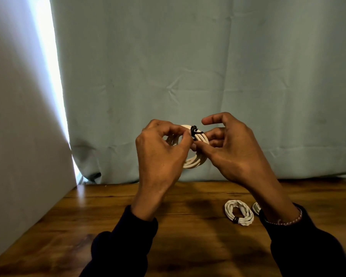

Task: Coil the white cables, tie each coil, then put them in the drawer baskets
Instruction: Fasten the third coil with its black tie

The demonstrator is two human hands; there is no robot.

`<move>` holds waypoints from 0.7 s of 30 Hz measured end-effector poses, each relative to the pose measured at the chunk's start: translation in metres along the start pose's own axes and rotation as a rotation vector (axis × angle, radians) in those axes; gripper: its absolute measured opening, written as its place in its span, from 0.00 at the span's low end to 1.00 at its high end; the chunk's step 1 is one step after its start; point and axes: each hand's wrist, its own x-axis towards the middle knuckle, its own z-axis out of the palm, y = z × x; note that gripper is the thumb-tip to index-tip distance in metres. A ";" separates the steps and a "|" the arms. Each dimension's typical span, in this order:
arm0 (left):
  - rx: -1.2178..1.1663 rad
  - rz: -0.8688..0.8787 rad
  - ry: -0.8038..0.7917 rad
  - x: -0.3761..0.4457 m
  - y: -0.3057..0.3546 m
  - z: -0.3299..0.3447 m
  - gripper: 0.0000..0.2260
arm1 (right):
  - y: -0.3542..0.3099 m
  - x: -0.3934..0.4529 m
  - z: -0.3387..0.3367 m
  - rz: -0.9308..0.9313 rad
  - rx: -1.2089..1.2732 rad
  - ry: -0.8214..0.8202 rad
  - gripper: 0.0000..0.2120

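Two hands raise a white cable coil above the wooden surface; the left hand and right hand each pinch its black tie with curled fingers. One tied coil lies near the surface's right edge, another just beside it, half hidden by the right wrist.

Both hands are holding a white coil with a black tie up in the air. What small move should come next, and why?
Probably finish tightening the black tie. The left hand pinches it at the top of the held coil, and the right hand pinches the coil beside it, so the tying looks unfinished. A tied coil already lies on the table; no basket is visible.
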 end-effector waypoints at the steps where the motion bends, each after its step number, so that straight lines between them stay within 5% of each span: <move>1: -0.008 -0.017 -0.013 0.001 -0.001 0.000 0.02 | 0.000 0.000 0.001 -0.001 0.002 0.001 0.26; 21: 0.100 0.050 0.107 -0.002 -0.003 0.009 0.05 | 0.003 -0.003 0.019 0.022 0.143 0.088 0.19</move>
